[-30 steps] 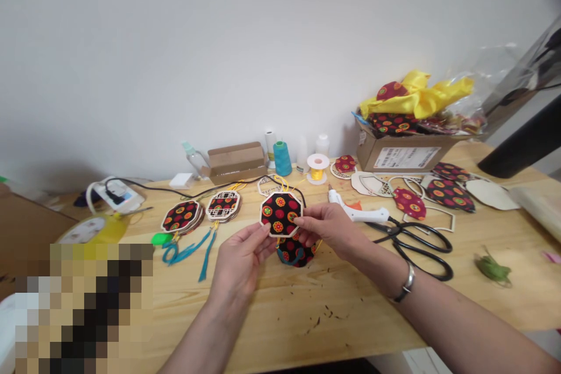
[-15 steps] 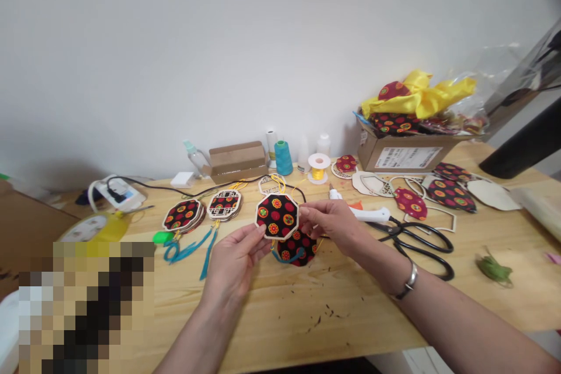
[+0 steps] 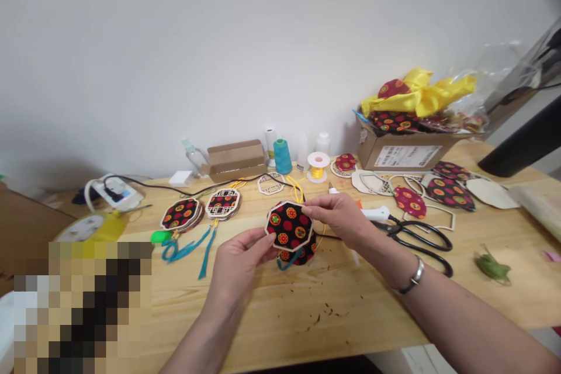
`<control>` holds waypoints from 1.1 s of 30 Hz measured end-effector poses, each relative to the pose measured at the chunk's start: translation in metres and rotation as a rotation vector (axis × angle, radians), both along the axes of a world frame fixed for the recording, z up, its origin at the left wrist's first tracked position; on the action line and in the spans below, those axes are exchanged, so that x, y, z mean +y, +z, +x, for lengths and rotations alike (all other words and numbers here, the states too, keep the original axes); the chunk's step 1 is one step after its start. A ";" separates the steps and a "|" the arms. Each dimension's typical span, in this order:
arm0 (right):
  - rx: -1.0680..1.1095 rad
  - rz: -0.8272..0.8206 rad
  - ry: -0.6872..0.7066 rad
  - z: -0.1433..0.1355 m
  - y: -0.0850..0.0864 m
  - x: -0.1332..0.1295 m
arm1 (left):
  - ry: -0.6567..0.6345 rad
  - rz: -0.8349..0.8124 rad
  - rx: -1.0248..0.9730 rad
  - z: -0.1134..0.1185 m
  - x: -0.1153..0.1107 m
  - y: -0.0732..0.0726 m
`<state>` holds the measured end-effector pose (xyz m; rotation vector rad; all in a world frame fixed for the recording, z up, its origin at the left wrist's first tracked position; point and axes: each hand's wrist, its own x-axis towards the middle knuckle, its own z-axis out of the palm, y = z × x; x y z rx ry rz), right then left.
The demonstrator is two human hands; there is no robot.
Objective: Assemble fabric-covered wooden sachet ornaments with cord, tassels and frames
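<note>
An octagonal wooden-framed piece with black floral fabric is held above the table. My left hand pinches its lower left edge, thumb on the front. My right hand grips its upper right edge. Beneath it lies another black floral fabric piece, partly hidden, with a teal tassel beside it. Yellow cord shows behind the held piece. A white glue gun lies just past my right hand, partly covered by it.
Stacked framed pieces and a lattice-fronted stack are on the left. Black scissors lie right. Along the wall stand a teal thread cone, a yellow cord spool and a filled cardboard box. Dark scraps lie in front.
The held piece has moved slightly right and tilted, with both hands still on it. It has uncovered more of the lattice piece and yellow cord behind.
</note>
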<state>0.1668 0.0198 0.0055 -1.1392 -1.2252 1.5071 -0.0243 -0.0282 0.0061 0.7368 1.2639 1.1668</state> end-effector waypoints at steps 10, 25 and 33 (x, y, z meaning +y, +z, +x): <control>-0.005 0.061 -0.050 0.003 0.003 0.000 | -0.048 0.124 0.139 -0.002 -0.003 -0.001; 0.060 0.294 -0.071 0.003 0.004 0.006 | 0.024 0.620 0.817 -0.005 -0.017 0.000; 0.031 0.168 -0.054 0.003 0.007 0.003 | 0.028 1.009 1.193 -0.006 -0.019 0.003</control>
